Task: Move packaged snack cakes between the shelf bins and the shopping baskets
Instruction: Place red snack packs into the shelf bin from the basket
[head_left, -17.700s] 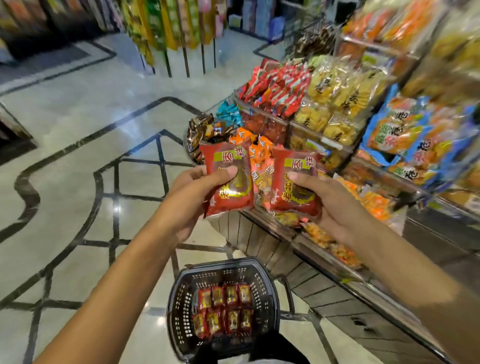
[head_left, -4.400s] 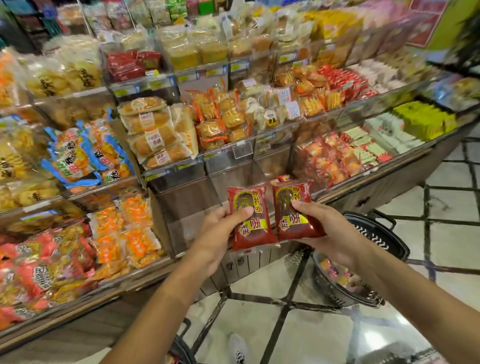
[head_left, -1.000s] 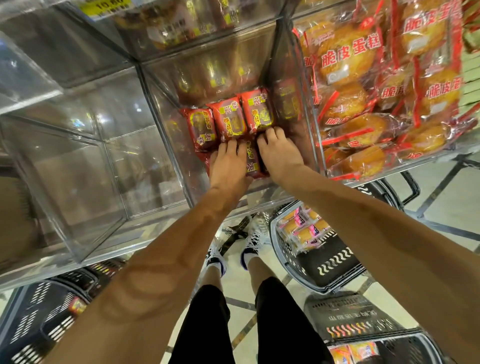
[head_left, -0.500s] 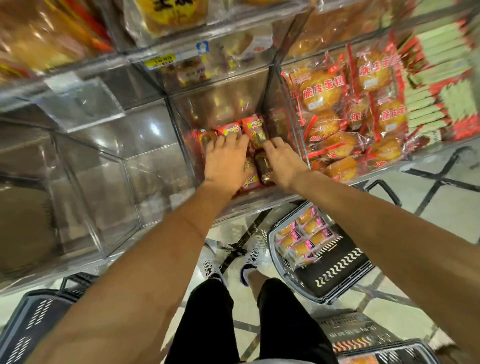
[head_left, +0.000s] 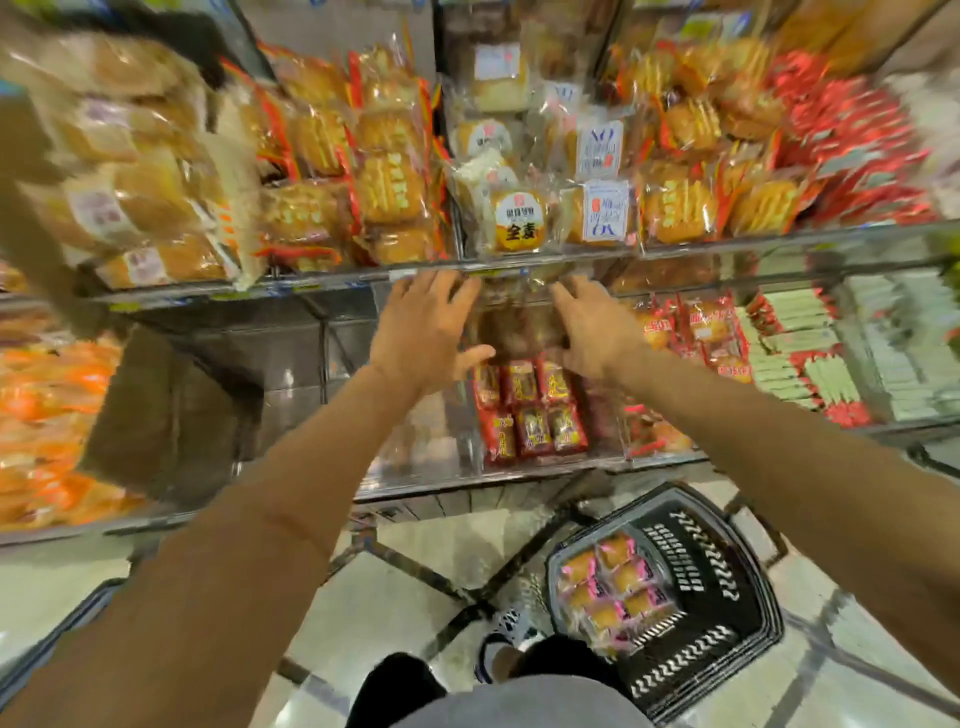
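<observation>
Several red-wrapped snack cakes (head_left: 530, 410) lie in two neat rows in a clear acrylic shelf bin (head_left: 415, 452) on the lower shelf. Above them my left hand (head_left: 426, 327) and my right hand (head_left: 587, 327) hover side by side with fingers spread, holding nothing. Both hands are just in front of the upper shelf's front edge. A black shopping basket (head_left: 717, 587) stands on the floor at lower right, with several pink-wrapped yellow cakes (head_left: 613, 587) in its left half.
The upper shelf (head_left: 727, 244) is packed with bagged golden cakes and breads. Orange packets (head_left: 47, 415) fill bins at far left. Green and red boxes (head_left: 821, 358) sit on the lower shelf at right. The corner of another basket (head_left: 31, 654) shows at lower left.
Both hands have let go of the red cakes and lifted up out of the bin. My view has pulled back and risen, so the upper shelf now shows.
</observation>
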